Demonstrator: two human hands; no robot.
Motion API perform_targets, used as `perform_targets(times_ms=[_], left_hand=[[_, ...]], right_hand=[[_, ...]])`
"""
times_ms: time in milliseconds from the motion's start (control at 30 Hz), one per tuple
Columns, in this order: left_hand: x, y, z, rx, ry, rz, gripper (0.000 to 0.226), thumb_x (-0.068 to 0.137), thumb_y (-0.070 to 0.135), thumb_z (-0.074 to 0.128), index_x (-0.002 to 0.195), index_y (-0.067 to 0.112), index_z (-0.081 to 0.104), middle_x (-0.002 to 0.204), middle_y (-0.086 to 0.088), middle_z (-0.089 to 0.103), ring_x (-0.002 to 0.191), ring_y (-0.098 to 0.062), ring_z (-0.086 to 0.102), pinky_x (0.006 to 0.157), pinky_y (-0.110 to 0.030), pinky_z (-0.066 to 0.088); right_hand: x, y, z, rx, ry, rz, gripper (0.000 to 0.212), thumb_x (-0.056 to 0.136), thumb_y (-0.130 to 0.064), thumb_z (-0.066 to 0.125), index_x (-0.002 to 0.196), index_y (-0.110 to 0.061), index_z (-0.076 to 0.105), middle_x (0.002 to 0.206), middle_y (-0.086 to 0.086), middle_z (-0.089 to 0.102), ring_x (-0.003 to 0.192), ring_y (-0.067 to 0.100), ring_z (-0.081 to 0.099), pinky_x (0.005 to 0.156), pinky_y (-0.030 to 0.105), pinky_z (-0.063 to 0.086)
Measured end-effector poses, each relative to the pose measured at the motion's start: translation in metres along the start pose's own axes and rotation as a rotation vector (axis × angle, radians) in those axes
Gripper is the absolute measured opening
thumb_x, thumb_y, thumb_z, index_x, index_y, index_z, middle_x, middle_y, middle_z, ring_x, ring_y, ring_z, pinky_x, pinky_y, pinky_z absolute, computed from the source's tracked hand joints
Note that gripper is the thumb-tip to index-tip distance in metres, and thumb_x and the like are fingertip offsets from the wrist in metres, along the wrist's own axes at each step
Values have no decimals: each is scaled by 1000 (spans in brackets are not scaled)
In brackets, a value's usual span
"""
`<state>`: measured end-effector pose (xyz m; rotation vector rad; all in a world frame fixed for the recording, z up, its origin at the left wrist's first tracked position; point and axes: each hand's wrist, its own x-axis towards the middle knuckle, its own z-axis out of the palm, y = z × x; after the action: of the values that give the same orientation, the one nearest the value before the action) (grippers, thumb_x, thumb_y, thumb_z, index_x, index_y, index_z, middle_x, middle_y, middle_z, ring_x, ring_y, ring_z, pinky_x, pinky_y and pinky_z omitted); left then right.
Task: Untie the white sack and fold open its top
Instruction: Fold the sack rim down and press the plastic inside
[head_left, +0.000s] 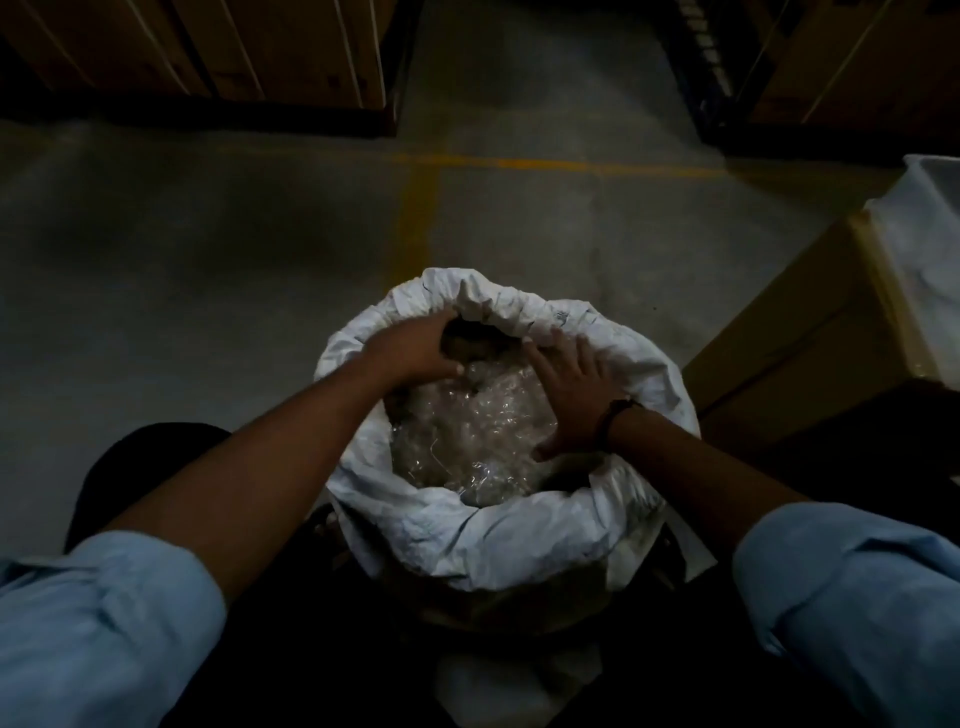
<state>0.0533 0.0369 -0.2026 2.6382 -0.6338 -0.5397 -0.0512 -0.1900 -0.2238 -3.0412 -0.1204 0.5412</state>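
Concrete floor (208, 249): grey, dimly lit, filling most of the head view; a yellow painted line (418, 218) runs away from the camera and meets a second yellow line crossing it.

Stacked cartons (197, 47): brown, on dark racking along the far left; more of the same at far right.

Cardboard box (800, 332): brown, at right, just beside the sack; pale plastic sheeting (924, 249) lies over its top edge.

White sack (519, 540): stands upright on the floor in the centre foreground, directly in front of the person. Its mouth is open, the top rolled outward into a thick crumpled collar all round. Both hands sit inside this ring.

Clear plastic wrap (467, 441): crinkled, glossy, filling the sack's interior; what it encloses cannot be told.

Sleeves (98, 623): light blue, rolled above the forearms, at both lower corners.

Left hand (415, 348): reaches in over the left part of the collar; fingers curl down at the far inner rim. Whether they pinch the fabric cannot be told.

Right hand (571, 395): flat, fingers spread, palm down against the inner right wall of the sack and the edge of the plastic; grasping nothing.

Wristband (615, 415): dark, on the right wrist.
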Motion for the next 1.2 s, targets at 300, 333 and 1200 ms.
perform_targets(times_ms=[300, 333, 1200], left_hand=[[10, 15, 6, 66, -12, 121, 80, 87, 45, 69, 154, 27, 30, 151, -6, 47, 134, -28, 50, 108, -42, 43], [10, 18, 7, 72, -17, 134, 77, 87, 45, 69, 153, 27, 32, 150, -6, 49, 132, -28, 51, 106, -40, 43], [-46, 35, 37, 245, -850, 56, 28, 95, 22, 63, 123, 17, 69, 99, -4, 74, 70, -11, 64, 77, -26, 56]], right_hand=[[7, 6, -19, -17, -8, -47, 126, 60, -67, 76, 152, -28, 0, 161, 13, -9, 146, 40, -13, 117, 59, 17], [6, 0, -16, -50, -37, -91, 124, 60, -67, 76, 152, -29, 1, 161, 11, -9, 147, 39, -12, 117, 59, 16], [-29, 24, 9, -1, -130, -13, 150, 39, -78, 75, 144, -36, -23, 160, 15, -8, 147, 42, -2, 113, 65, 18]])
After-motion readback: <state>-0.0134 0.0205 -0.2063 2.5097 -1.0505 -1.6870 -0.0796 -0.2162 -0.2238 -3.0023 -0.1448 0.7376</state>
